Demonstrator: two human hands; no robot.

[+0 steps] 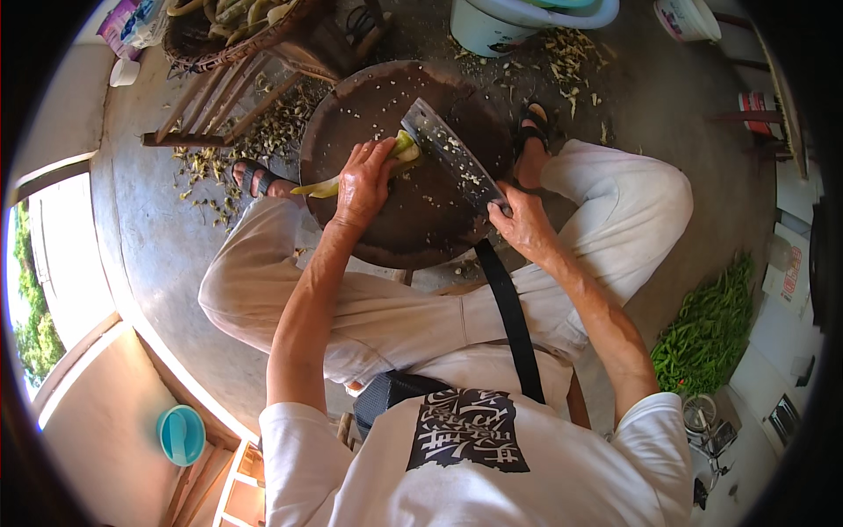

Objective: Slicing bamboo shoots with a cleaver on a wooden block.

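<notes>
A round dark wooden chopping board (395,230) stands between my knees, with pale seeds scattered over it. My left hand (363,179) is closed over a long yellow-green vegetable (407,147) lying on the board. One end of the vegetable shows past my fingertips, and a yellowish tail sticks out on the wrist side. The handle of a broad-bladed cleaver (454,153) is in my right hand (527,221). Seeds cling to the flat of its blade, which slants across the board beside the vegetable's end. Whether the blade touches the vegetable, I cannot tell.
A woven basket (204,62) of similar vegetables sits at upper left, above a slatted wooden chair (204,109). Vegetable scraps (283,118) litter the floor. Beyond the board is a pale bucket (487,29). Green leafy plants (705,329) are heaped at right. A black strap (507,309) hangs by my lap.
</notes>
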